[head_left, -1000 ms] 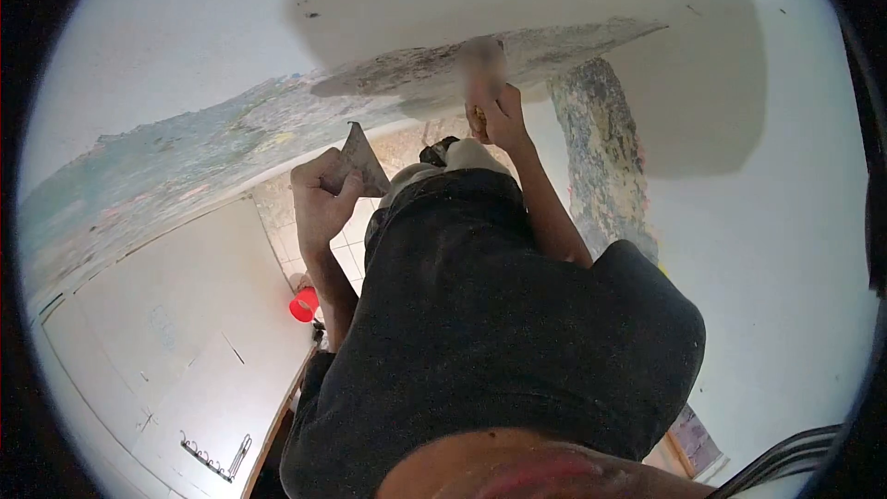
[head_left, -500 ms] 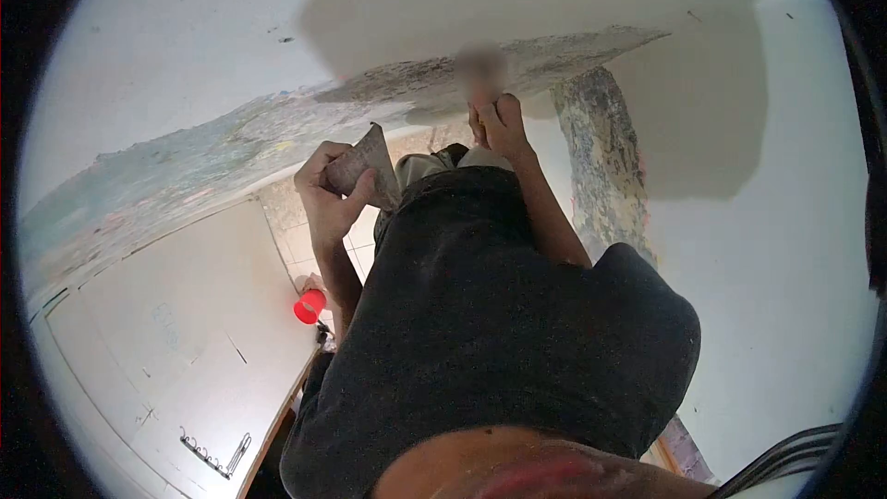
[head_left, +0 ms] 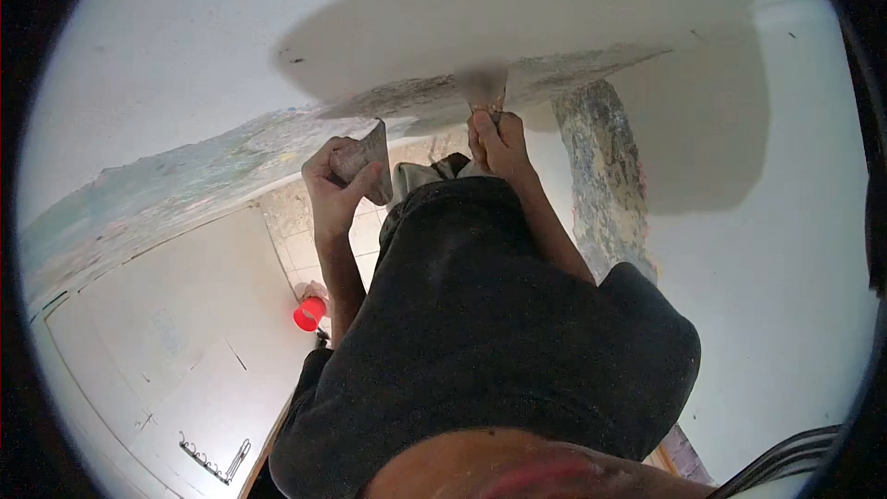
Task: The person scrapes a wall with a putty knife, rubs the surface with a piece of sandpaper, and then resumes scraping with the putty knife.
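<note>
My left hand [head_left: 334,180] is closed round a grey, dusty flat piece [head_left: 371,164] with a pointed upper corner, held beside my waist. What the piece is exactly, I cannot make out. In my right hand [head_left: 497,140] is the handle of a scraper [head_left: 488,97], its upper end blurred. The scraper's far end lies over the rough, bare strip [head_left: 407,97] on the white wall; whether it touches the wall is unclear. The fingers of both hands are wrapped tight.
A second rough patch [head_left: 605,166] runs down the wall to the right. At the lower left are a white door [head_left: 176,314] with a row of hooks [head_left: 208,460] and a red bucket [head_left: 309,314] on the tiled floor. Black cables [head_left: 785,462] show at the lower right.
My right hand has moved slightly down in the view, and more of the scraper shows above it. My left hand has shifted a little right, with the grey piece turned more upright.
</note>
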Available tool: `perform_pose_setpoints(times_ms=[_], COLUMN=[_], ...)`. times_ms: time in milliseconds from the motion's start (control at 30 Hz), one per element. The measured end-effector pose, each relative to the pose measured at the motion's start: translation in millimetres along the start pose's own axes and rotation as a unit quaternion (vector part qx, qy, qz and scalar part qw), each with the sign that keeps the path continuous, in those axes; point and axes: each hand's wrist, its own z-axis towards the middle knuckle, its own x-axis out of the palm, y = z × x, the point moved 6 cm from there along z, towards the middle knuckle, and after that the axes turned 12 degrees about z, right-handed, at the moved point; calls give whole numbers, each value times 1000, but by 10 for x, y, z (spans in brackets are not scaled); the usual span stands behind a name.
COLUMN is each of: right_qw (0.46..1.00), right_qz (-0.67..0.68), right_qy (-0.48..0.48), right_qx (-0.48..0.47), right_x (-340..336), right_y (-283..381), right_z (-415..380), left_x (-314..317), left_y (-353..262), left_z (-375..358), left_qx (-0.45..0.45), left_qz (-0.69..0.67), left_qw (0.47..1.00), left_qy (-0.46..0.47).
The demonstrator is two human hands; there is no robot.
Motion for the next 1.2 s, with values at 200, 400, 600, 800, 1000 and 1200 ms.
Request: perform_pose_setpoints(times_ms=[200,400,600,800,1000,1200], right_qw=[1000,999,1000,999,999,999], right_qz=[22,35,3,39,43,45], right_qy=[5,3,0,19,22,21], right_qx=[0,8,-1,13,3,6], right_x=[26,69,67,122,160,115], right_y=[40,-2,-21,56,87,28], right_z=[-12,-47,-67,-32,32,-43], left_x=[-34,-86,-62,-28,29,-38], left_y=[38,117,93,78,28,137], left_z=[-65,-109,-136,-157,-190,-218], left_qx=[-10,-8,-12,-18,-15,-8], left_qz=[18,37,63,63,57,66], left_qw=[1000,999,998,998,998,998], left_qy=[-20,-4,-1,20,18,9])
